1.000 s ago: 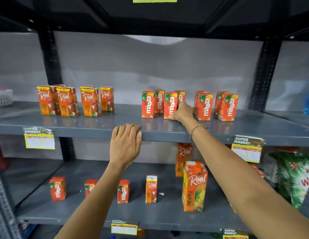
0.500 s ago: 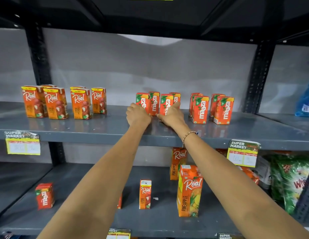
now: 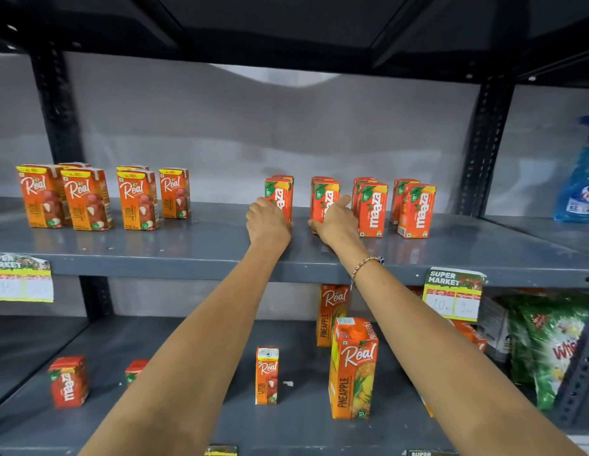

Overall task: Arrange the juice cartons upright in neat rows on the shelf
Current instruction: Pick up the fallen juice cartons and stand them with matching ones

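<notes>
Head view: upper shelf (image 3: 187, 255) nearly sorted. Real cartons (image 3: 89, 200) far left, Maaza cartons (image 3: 372, 209) right, all upright, long axes vertical, labels facing out, in short files. Left hand (image 3: 268, 223) curled round leftmost Maaza carton (image 3: 280, 195); right hand (image 3: 335, 222), fingers loosely spread, against next carton (image 3: 326, 200). Lower-shelf strays (image 3: 266, 375) likely remain.

A shop, on the evidence: grey steel shelves (image 3: 187, 248) on slotted uprights, with "Super Market" price tags (image 3: 454, 292) stuck along their front edges (prices handwritten). Rows of small cartons (image 3: 372, 210) face outward, and detergent bags (image 3: 549, 347) fill the next bay.
</notes>
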### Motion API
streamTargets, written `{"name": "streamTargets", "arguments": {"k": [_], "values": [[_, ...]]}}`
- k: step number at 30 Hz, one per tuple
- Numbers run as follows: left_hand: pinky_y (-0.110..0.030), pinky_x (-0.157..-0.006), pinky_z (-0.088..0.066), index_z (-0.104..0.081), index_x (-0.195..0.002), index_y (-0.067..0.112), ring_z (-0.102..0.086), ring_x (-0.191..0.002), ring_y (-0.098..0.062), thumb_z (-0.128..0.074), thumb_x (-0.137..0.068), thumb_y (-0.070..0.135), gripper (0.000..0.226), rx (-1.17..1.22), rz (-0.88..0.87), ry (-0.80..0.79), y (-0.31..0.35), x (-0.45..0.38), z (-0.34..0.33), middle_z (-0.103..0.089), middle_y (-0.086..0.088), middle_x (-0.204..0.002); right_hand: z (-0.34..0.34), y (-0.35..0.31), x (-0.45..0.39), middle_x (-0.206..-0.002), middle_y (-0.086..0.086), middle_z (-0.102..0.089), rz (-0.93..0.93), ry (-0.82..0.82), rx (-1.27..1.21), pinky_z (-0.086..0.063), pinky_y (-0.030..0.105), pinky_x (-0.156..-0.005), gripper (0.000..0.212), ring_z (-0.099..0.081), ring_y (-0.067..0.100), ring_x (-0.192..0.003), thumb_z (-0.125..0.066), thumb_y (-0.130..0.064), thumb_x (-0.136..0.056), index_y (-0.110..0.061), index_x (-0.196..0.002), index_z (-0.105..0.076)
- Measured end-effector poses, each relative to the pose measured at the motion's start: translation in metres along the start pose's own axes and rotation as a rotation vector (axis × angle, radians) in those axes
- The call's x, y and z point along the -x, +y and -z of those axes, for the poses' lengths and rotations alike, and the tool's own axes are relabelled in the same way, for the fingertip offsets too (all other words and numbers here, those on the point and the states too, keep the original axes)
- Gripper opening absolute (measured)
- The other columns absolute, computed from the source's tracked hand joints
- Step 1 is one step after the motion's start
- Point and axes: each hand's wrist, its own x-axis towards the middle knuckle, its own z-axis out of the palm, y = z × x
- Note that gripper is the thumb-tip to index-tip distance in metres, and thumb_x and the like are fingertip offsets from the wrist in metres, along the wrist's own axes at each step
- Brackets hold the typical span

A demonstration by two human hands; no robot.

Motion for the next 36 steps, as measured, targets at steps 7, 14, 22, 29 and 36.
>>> {"name": "streamTargets", "arguments": {"k": [7,14,22,29,36], "values": [[-0.036,-0.102,-0.039,-0.031,-0.134,-0.001,-0.044,-0.125,-0.031,-0.07,-0.082,0.036,0.075,-0.01,-0.021,-0.005,0.0,-0.001,-0.002,-0.043,-0.019,-0.133,0.004,0.0,0.002,-0.127,0.017,-0.056,0.012,0.01,-0.01,-0.052,0.043,-0.093,0.071,-0.059,0.035,-0.114,-0.072,-0.03,-0.081,-0.008,-0.131,-0.027],[-0.037,-0.102,-0.039,-0.029,-0.136,-0.001,-0.044,-0.124,-0.031,-0.068,-0.083,0.04,0.077,-0.047,-0.055,-0.025,0.0,-0.001,-0.001,-0.042,-0.019,-0.133,0.005,0.0,0.005,-0.127,0.017,-0.056,0.029,0.007,-0.015,-0.052,0.042,-0.093,0.074,-0.059,0.034,-0.115,-0.072,-0.03,-0.08,-0.009,-0.133,-0.025],[-0.039,-0.103,-0.038,-0.029,-0.136,-0.001,-0.044,-0.126,-0.032,-0.069,-0.082,0.04,0.078,-0.032,-0.031,-0.073,0.002,0.002,0.005,-0.042,-0.019,-0.135,0.008,-0.001,0.011,-0.13,0.016,-0.054,0.049,-0.009,-0.005,-0.05,0.041,-0.094,0.071,-0.057,0.034,-0.118,-0.07,-0.029,-0.083,-0.008,-0.134,-0.025],[-0.04,-0.103,-0.037,-0.032,-0.137,-0.007,-0.044,-0.125,-0.036,-0.064,-0.085,0.046,0.081,-0.06,-0.041,-0.205,-0.023,0.02,0.042,-0.044,-0.022,-0.133,0.014,-0.005,0.028,-0.124,0.015,-0.058,-0.059,-0.064,-0.086,-0.054,0.041,-0.087,0.074,-0.063,0.035,-0.109,-0.074,-0.033,-0.078,-0.012,-0.13,-0.025],[-0.042,-0.091,-0.043,-0.055,-0.117,-0.003,-0.056,-0.109,-0.038,-0.057,-0.091,0.015,0.032,0.009,-0.033,0.349,-0.139,0.017,0.131,-0.061,-0.023,-0.115,-0.025,-0.074,0.09,-0.114,0.017,-0.063,0.294,0.134,0.037,-0.045,0.035,-0.085,0.03,-0.058,0.033,-0.108,-0.056,-0.02,-0.089,0.0,-0.112,-0.056]]}}
